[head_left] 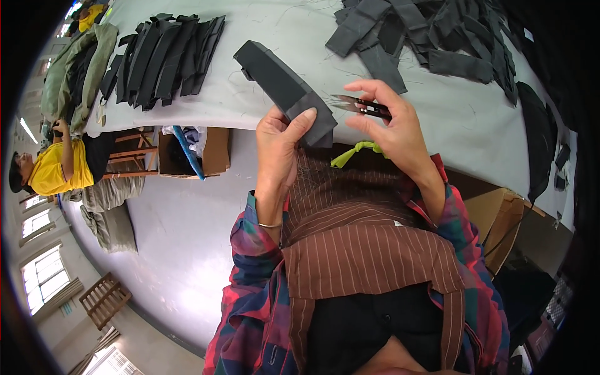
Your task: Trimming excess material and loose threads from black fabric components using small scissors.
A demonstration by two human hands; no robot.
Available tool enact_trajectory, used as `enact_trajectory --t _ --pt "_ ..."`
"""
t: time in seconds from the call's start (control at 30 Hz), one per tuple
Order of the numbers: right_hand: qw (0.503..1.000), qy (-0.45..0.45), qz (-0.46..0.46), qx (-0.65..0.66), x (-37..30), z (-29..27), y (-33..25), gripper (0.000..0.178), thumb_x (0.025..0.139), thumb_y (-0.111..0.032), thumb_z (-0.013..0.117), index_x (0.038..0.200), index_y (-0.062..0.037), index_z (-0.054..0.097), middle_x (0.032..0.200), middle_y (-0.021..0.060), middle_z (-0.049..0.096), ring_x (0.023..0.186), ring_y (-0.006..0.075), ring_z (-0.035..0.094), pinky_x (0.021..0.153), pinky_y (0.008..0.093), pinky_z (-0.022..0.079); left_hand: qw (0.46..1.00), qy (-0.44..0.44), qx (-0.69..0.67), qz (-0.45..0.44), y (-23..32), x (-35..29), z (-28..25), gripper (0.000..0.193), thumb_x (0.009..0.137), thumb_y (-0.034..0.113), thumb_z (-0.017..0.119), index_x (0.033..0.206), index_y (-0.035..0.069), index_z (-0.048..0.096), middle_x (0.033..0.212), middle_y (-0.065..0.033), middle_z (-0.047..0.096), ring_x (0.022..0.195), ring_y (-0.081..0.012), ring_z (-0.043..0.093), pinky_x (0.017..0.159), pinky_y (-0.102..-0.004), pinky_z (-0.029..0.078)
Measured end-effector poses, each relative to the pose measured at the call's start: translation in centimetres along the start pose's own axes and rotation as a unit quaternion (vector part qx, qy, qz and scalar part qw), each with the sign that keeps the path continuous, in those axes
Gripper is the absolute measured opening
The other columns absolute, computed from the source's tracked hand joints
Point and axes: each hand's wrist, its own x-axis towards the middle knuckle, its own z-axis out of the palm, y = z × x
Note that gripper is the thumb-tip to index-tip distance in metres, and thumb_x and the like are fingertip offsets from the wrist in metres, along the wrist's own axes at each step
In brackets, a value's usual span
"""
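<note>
My left hand (282, 139) grips a folded strip of black fabric (275, 81) near its lower end, thumb on top. The strip slants up and to the left over the table's front edge. In my right hand (390, 125) is a pair of thread snips (362, 106), black-handled with bare metal blades. The blades point left at the strip's right edge, a small gap away, and stand slightly apart. Fingers of the right hand curl around the snips' handles. A yellow-green tie (357, 152) hangs at my apron just below the right hand.
The pale table (269, 25) bears a row of black strips (169, 59) at left and a loose heap of them (431, 37) at right. Loose threads lie about. Left of me are a cardboard box (217, 150) under the table and a person in yellow (53, 169).
</note>
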Motion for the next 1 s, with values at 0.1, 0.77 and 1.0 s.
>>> enact_trajectory --t 0.1,0.77,1.0 --pt "1.0 -0.022 -0.008 -0.002 -0.7 0.0 -0.3 0.03 0.076 -0.015 0.074 0.105 -0.0092 0.065 0.088 0.0022 0.065 0.076 0.0176 0.058 0.071 0.03 0.046 1.0 0.0 -0.006 0.003 0.0 0.1 0.0 0.025 0.086 0.003 0.067 0.109 -0.004 0.061 0.101 -0.0105 0.068 0.086 -0.0135 0.065 0.078 -0.0273 0.054" --pt "0.972 -0.01 -0.125 -0.196 -0.8 0.5 -1.4 0.019 0.072 -0.022 0.077 0.086 -0.0144 0.067 0.076 -0.0017 0.064 0.067 0.0194 0.057 0.063 0.0321 0.038 1.0 -0.006 -0.023 0.003 0.1 0.4 -0.1 0.023 0.086 0.002 0.066 0.108 -0.005 0.061 0.099 -0.0102 0.068 0.083 -0.0122 0.065 0.074 -0.0251 0.053" --pt "0.979 -0.063 -0.128 -0.145 -0.7 0.8 -1.5 0.03 0.07 0.009 0.066 0.095 -0.0064 0.069 0.085 0.0071 0.062 0.071 0.0217 0.059 0.065 0.028 0.047 0.999 -0.039 -0.035 -0.011 0.6 -0.2 0.8 0.021 0.087 0.003 0.066 0.106 -0.004 0.062 0.098 -0.0091 0.068 0.085 -0.0125 0.065 0.077 -0.026 0.053"
